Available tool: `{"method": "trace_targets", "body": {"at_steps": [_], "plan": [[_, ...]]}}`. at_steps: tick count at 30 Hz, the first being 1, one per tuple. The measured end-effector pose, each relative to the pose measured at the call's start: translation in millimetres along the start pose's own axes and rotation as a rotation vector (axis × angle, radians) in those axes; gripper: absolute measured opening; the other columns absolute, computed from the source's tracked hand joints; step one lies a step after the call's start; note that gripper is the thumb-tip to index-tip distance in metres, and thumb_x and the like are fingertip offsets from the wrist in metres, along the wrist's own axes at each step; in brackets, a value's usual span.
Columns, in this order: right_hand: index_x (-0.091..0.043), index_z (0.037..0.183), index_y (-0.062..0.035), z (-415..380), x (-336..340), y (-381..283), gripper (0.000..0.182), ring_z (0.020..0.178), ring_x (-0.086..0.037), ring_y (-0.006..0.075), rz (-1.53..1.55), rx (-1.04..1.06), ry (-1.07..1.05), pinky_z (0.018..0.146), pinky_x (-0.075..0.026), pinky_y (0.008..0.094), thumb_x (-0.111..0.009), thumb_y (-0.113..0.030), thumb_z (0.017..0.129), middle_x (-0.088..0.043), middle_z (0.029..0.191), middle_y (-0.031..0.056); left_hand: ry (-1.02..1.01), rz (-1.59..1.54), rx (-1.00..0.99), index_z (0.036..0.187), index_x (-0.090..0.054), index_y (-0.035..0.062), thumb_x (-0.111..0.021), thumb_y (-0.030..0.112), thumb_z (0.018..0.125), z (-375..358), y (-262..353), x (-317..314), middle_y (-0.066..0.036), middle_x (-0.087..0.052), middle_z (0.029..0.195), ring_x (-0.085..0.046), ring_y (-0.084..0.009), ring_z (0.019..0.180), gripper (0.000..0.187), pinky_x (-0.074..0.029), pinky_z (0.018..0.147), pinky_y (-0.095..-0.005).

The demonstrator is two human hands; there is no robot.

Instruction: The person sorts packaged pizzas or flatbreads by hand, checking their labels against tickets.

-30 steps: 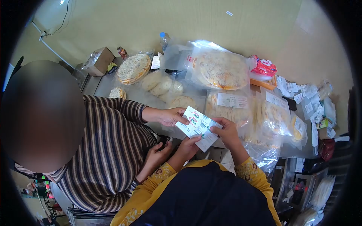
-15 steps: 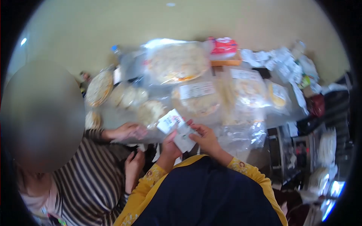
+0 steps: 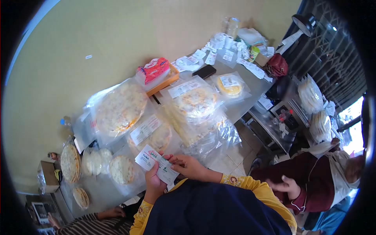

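Note:
A small stack of white printed labels [image 3: 148, 158], the top one reading "TUNA", is gripped between the thumb and fingers of my left hand [image 3: 155, 181]. My right hand [image 3: 190, 167] has its thumb and fingers closed on the right edge of the same stack. Just beyond the labels lies a bagged pizza [image 3: 158, 137] with a white label on its wrap. A larger bagged pizza [image 3: 121, 107] sits farther back to the left. Another labelled bagged pizza [image 3: 197, 103] lies to the right, near a small yellow round one [image 3: 231, 91].
Smaller pizza bases [image 3: 122, 170] lie on the metal table [image 3: 246, 92] at left. At the back are an orange tray [image 3: 162, 84] with a red-and-white pack, a black phone [image 3: 204, 71] and loose paper slips. One person in stripes [image 3: 94, 225] is at left, another in maroon [image 3: 313, 180] at right.
My view has swung to the right, bringing the maroon-dressed person and shutter into sight. The striped person has shifted toward the lower left edge. Both my hands still hold the labels.

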State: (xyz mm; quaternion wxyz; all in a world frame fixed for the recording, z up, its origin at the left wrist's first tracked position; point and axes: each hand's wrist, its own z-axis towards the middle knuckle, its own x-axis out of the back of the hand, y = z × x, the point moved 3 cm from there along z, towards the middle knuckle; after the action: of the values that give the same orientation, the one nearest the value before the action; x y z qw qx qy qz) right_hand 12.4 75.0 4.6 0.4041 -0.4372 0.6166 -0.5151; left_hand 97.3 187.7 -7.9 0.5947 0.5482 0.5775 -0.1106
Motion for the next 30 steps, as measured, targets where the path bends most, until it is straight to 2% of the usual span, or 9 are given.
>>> {"method": "trace_targets", "body": {"at_steps": [5, 9, 12, 15, 18, 21, 23, 26, 30], "plan": [[-0.059, 0.103, -0.0016, -25.5, 78.4, -16.3, 0.022, 0.067, -0.059, 0.0095, -0.160, 0.044, 0.126, 0.060, -0.048, 0.0233, -0.059, -0.013, 0.085, -0.063, 0.078, 0.0060, 0.024, -0.079, 0.098, 0.125, -0.038, 0.0030, -0.043, 0.025, 0.090, 21.1, -13.4, -30.1, -0.013, -0.056, 0.102, -0.053, -0.0316, 0.102, 0.041, -0.039, 0.093, -0.0492], [-0.060, 0.101, 0.0002, -37.3, 195.9, -14.3, 0.020, 0.066, -0.060, 0.0084, 0.007, -0.027, 0.376, 0.063, -0.049, 0.0222, -0.061, -0.009, 0.084, -0.063, 0.079, 0.0048, 0.006, 0.005, 0.102, 0.123, -0.040, 0.0039, -0.052, 0.027, 0.085, 41.0, -27.5, -52.4, -0.010, -0.055, 0.093, -0.055, -0.0273, 0.090, 0.046, -0.042, 0.089, -0.0500], [-0.061, 0.097, -0.0004, -14.7, 295.0, -36.6, 0.017, 0.064, -0.058, 0.0081, -0.154, 0.038, 0.380, 0.059, -0.047, 0.0231, -0.060, -0.009, 0.083, -0.063, 0.076, 0.0038, 0.104, 0.095, 0.045, 0.122, -0.041, 0.0045, -0.057, 0.026, 0.080, 57.6, -49.4, -71.6, -0.009, -0.054, 0.090, -0.055, -0.0246, 0.085, 0.050, -0.043, 0.084, -0.0504], [-0.062, 0.093, -0.0024, 33.4, 375.9, -68.3, 0.017, 0.062, -0.060, 0.0185, -0.566, 0.132, 0.339, 0.060, -0.047, 0.0288, -0.060, -0.015, 0.081, -0.062, 0.071, 0.0112, 0.188, 0.054, -0.064, 0.122, -0.042, 0.0047, -0.057, 0.025, 0.080, 75.9, -74.4, -96.5, -0.009, -0.054, 0.089, -0.055, -0.0245, 0.084, 0.050, -0.044, 0.081, -0.0483], [-0.061, 0.086, -0.0050, 112.7, 437.2, -75.8, 0.014, 0.071, -0.060, 0.0311, -0.803, 0.218, 0.240, 0.065, -0.047, 0.0380, -0.057, -0.017, 0.079, -0.061, 0.074, 0.0154, 0.342, 0.043, -0.123, 0.120, -0.042, 0.0055, -0.058, 0.026, 0.079, 90.3, -94.2, -120.4, -0.007, -0.054, 0.089, -0.055, -0.0236, 0.084, 0.048, -0.043, 0.079, -0.0471], [-0.062, 0.085, -0.0073, 212.2, 477.2, -59.6, 0.013, 0.074, -0.060, 0.0338, -1.078, 0.343, 0.105, 0.069, -0.047, 0.0422, -0.055, -0.013, 0.076, -0.062, 0.075, 0.0159, 0.448, 0.042, -0.181, 0.119, -0.042, 0.0077, -0.059, 0.027, 0.079, 90.6, -108.6, -139.2, -0.006, -0.054, 0.090, -0.054, -0.0229, 0.084, 0.048, -0.042, 0.080, -0.0474], [-0.063, 0.086, -0.0078, 273.1, 485.7, -44.4, 0.015, 0.079, -0.060, 0.0315, -1.323, 0.164, -0.016, 0.072, -0.047, 0.0423, -0.053, -0.010, 0.076, -0.063, 0.082, 0.0132, 0.518, 0.055, -0.227, 0.120, -0.042, 0.0086, -0.060, 0.028, 0.079, 85.0, -115.4, -143.8, -0.005, -0.054, 0.091, -0.054, -0.0227, 0.084, 0.049, -0.042, 0.080, -0.0478], [-0.064, 0.087, -0.0063, 348.4, 493.3, 4.5, 0.017, 0.091, -0.060, 0.0285, -1.664, 0.274, -0.156, 0.075, -0.047, 0.0429, -0.051, -0.009, 0.076, -0.064, 0.092, 0.0112, 0.583, -0.012, -0.278, 0.121, -0.041, 0.0096, -0.059, 0.029, 0.080, 80.1, -129.9, -137.9, -0.006, -0.054, 0.093, -0.054, -0.0235, 0.086, 0.049, -0.040, 0.083, -0.0489], [-0.065, 0.088, -0.0047, 391.8, 481.9, 39.6, 0.019, 0.096, -0.059, 0.0272, -1.616, 0.482, -0.196, 0.079, -0.047, 0.0405, -0.050, -0.008, 0.076, -0.064, 0.096, 0.0129, 0.655, -0.095, -0.349, 0.121, -0.042, 0.0092, -0.059, 0.029, 0.081, 84.7, -140.1, -147.8, -0.006, -0.056, 0.094, -0.055, -0.0243, 0.087, 0.048, -0.040, 0.083, -0.0484]]}}
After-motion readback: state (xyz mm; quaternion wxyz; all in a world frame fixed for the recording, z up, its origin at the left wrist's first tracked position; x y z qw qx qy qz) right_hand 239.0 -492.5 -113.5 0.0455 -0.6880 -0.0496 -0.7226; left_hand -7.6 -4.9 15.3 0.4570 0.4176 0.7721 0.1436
